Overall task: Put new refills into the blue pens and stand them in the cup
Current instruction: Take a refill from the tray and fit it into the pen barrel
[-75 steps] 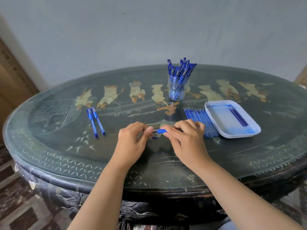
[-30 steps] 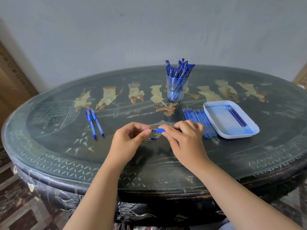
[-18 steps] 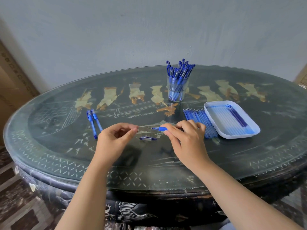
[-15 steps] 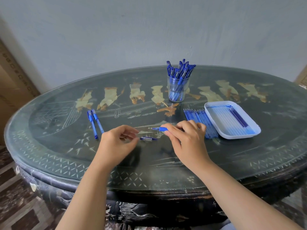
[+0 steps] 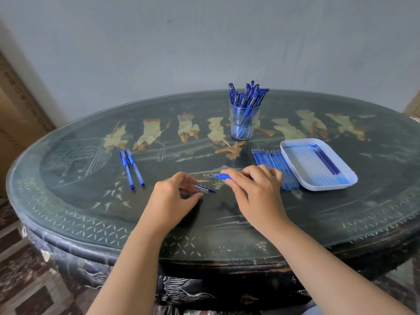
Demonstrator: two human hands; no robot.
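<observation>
A blue pen (image 5: 218,176) is gripped by the right hand (image 5: 258,194); a loose pen piece (image 5: 206,190) on the tabletop (image 5: 318,214) is pinched by the left hand (image 5: 173,197).

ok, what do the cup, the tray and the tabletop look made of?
Cup: clear, pens show through its wall; glass or clear plastic, cannot tell. Tray: opaque white, smooth, rounded moulded rim; likely plastic. Tabletop: dark, probably lacquered wood with pale inlaid figures, under a glossy clear sheet, seemingly glass, given the reflections.
</observation>
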